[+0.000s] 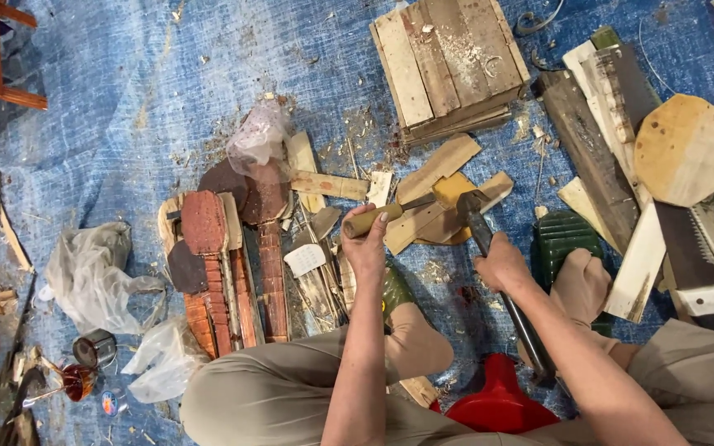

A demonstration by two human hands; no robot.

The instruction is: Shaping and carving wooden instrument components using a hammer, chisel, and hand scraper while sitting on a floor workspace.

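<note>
My left hand (364, 245) grips a chisel by its wooden handle (371, 220), the blade lying across a flat piece of light wood (423, 225) on the blue tarp. My right hand (502, 263) holds the dark shaft of a hammer (474, 216), whose head sits over a yellowish wood scrap (454, 188) just right of the chisel blade. Both my feet rest on green sandals: the left (396, 289), the right (564, 239). My knees in tan trousers frame the bottom of the view.
A slatted wooden block (448, 62) lies at the top middle. Planks, a round wooden disc (685, 149) and a handsaw (687, 248) lie at right. Reddish carved wooden pieces (216, 272) and plastic bags (92, 272) lie at left. A red plastic stool (497, 405) stands under me.
</note>
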